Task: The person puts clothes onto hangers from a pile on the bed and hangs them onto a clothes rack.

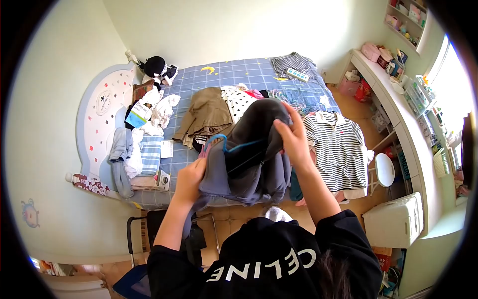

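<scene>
Both my hands hold up a dark grey hooded jacket in front of me, over the near side of the bed. A blue clothes hanger shows at the jacket's neck opening. My left hand is closed at the jacket's left side, close to the hanger; its fingertips are partly hidden. With my right hand I pinch the hood's right edge, thumb in front. Beyond the jacket lie a brown garment and a white garment with black spots. A striped collared shirt lies to the right.
The bed has a blue checked cover and a white headboard at left, with clothes piled beside it. Checked clothing lies at the far corner. A long desk, a white stool and a white box stand at right.
</scene>
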### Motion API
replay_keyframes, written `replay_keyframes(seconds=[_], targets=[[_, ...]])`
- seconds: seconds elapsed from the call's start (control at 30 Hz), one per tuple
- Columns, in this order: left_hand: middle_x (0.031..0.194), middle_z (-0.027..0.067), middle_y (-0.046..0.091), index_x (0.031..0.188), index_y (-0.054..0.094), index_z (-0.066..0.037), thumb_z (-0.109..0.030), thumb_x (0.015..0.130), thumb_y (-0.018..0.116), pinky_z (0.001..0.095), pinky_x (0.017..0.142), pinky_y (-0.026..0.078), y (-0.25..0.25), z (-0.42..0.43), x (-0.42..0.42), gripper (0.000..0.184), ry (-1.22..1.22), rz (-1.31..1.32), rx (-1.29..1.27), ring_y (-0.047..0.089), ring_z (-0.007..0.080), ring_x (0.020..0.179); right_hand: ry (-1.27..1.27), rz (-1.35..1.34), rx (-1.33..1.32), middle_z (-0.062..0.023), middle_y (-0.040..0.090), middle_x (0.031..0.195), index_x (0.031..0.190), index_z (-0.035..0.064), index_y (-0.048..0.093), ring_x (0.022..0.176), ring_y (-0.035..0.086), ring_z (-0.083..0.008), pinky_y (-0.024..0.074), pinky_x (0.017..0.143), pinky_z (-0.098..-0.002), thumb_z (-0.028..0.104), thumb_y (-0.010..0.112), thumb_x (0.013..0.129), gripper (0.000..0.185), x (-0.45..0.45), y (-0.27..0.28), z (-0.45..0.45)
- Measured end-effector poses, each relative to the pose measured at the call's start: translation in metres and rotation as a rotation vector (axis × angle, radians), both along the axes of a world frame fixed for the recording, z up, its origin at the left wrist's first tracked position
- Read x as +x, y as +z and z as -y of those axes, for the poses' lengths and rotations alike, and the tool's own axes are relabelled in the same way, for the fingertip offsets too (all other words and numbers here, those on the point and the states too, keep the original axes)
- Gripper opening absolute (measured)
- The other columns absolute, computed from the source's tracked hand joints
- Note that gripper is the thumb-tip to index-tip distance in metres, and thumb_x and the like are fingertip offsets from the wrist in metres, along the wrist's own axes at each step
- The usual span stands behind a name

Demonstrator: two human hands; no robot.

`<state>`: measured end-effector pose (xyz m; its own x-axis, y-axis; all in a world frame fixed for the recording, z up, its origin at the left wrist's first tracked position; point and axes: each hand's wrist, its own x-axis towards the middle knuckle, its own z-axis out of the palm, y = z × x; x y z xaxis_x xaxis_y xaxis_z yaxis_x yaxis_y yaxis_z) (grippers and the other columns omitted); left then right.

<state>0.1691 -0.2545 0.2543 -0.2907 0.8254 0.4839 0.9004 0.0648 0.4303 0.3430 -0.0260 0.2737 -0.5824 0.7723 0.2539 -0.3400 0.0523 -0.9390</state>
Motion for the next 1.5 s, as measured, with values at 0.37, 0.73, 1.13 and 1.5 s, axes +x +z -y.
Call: replay_keyframes(seconds=[0.37,0.73,1.13,1.5], targets=[[0.08,0.0156,0.063,0.099,0.061,0.002,0.0,0.083,0.054,0.0288,0.065,0.047,0.015,0.005,-0.019,0.018,0.044,0.205,0.285,0.063,0.0256,0.072,-0.472,0.388,1.256,-0.0119,0.059,0.095,0.125,0.0075,0.055,0.082,0.059,-0.0279,0.0475,0.075,-0.0369,0.019,0.069,0.08,0.048,0.059,0.05,0.005],[0.081,0.015,0.059,0.092,0.056,0.0,0.0,0.075,0.059,0.0369,0.061,0.049,0.064,-0.026,-0.014,0.017,-0.193,-0.129,0.205,0.059,0.0355,0.071,-0.022,0.45,1.312,-0.0098,0.053,0.079,0.082,0.0042,0.049,0.073,0.058,-0.0301,0.0479,0.062,-0.0387,0.017,0.069,0.078,0.025,0.054,0.047,0.011],[0.082,0.0091,0.062,0.089,0.061,-0.003,-0.003,0.068,0.064,0.0343,0.055,0.049,0.06,-0.021,-0.057,0.021,-0.06,-0.789,0.363,0.062,0.0269,0.071,-0.183,0.428,1.033,-0.0138,0.054,0.078,0.082,0.0038,0.049,0.069,0.057,-0.0361,0.0452,0.057,-0.0415,0.016,0.065,0.084,0.02,0.064,0.026,-0.002],[0.102,0.0099,0.059,0.095,0.06,-0.008,-0.021,0.078,0.066,0.0398,0.078,0.044,0.108,-0.018,-0.01,0.022,-0.3,-0.56,0.252,0.056,0.0313,0.093,-0.298,0.313,0.9,-0.0152,0.051,0.07,0.079,-0.001,0.05,0.064,0.054,-0.0341,0.0436,0.057,-0.0362,0.003,0.069,0.077,0.019,0.07,0.012,-0.005]])
